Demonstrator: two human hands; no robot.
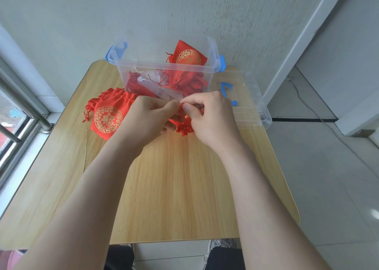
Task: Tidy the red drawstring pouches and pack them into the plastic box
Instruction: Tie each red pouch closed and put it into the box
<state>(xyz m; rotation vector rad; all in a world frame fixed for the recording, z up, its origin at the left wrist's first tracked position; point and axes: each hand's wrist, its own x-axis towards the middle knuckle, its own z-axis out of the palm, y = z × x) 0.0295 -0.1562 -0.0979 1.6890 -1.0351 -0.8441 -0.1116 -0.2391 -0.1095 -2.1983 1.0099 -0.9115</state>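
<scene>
A clear plastic box with blue latches stands at the table's far edge, and several red pouches lie inside it. Just in front of the box, my left hand and my right hand together hold a bunched red drawstring pouch. Both hands pinch its gathered top, and the fingers hide most of it. Another red pouch with a gold emblem lies flat on the table, left of my hands.
The box's clear lid with a blue handle lies on the table at the right, reaching past the edge. The wooden table meets a wall behind the box. A window rail runs along the left.
</scene>
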